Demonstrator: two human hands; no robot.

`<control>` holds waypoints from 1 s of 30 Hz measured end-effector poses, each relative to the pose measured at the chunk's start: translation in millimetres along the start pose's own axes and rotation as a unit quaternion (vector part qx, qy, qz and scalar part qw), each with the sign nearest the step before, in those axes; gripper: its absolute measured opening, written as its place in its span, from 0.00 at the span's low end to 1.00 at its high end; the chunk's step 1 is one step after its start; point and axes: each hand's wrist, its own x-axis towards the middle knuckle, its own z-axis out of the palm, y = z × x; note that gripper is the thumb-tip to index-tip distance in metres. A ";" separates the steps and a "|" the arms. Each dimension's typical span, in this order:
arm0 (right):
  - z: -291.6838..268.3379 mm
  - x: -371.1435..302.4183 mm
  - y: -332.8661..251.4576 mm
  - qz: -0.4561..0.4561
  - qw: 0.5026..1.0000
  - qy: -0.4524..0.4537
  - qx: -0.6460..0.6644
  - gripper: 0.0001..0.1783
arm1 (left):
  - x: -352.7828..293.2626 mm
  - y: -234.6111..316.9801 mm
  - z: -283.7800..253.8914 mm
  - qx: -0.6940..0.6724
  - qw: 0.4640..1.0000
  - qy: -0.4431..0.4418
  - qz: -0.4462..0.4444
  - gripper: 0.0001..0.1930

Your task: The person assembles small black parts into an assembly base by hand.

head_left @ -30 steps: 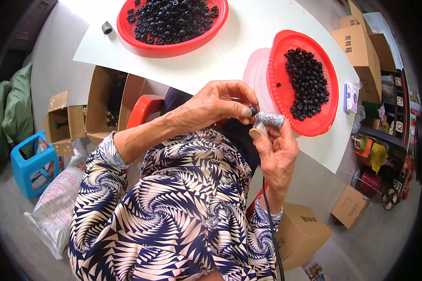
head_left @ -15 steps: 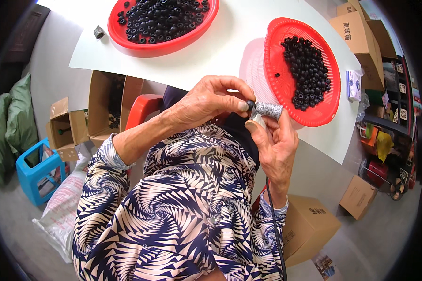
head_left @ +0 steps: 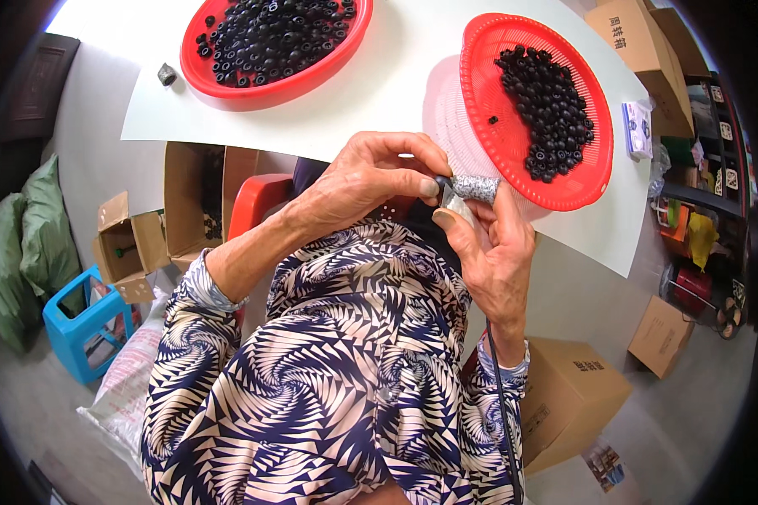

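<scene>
Between the thumb and forefinger of my left hand [head_left: 364, 178] is a small black ring-like part [head_left: 443, 182]. My right hand [head_left: 495, 263] is closed around a short, thick handle [head_left: 477, 188] wrapped in speckled grey and white material. Its near end meets the black part, and whatever tip it has is too small to make out. Some whitish material [head_left: 458, 207] shows by my right thumb. Both hands are close together at the near edge of the white table [head_left: 379, 109]. Just beyond my right hand stands a red basket [head_left: 473, 101] with many similar black parts.
A red basin [head_left: 269, 93] of black parts sits at the far left of the table, beside a small dark grey piece [head_left: 167, 74]. Cardboard boxes [head_left: 568, 404], a blue stool [head_left: 80, 328] and green sacks [head_left: 4, 261] stand around. A black cable [head_left: 501, 396] runs past my right wrist.
The view has shifted slightly, so the table and baskets sit a little further left and up. My hands keep their grips, and the black part remains against the handle's end.
</scene>
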 end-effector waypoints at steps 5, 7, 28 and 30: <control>-1.0 0.1 -1.7 0.003 1.000 -0.003 0.006 0.15 | 0.6 -4.4 -4.1 0.025 1.000 0.007 -0.004 0.07; -1.4 -0.5 -2.8 0.018 1.000 -0.017 0.001 0.15 | 1.0 -6.1 -5.0 0.023 0.999 0.021 -0.010 0.07; -2.9 -1.6 10.3 -0.004 1.000 -0.018 0.002 0.17 | 2.2 -11.9 -9.1 -0.072 0.997 0.002 -0.033 0.10; -2.6 -1.6 10.4 -0.005 1.000 -0.016 0.009 0.16 | 2.5 -13.1 -9.5 -0.077 0.996 0.004 -0.036 0.10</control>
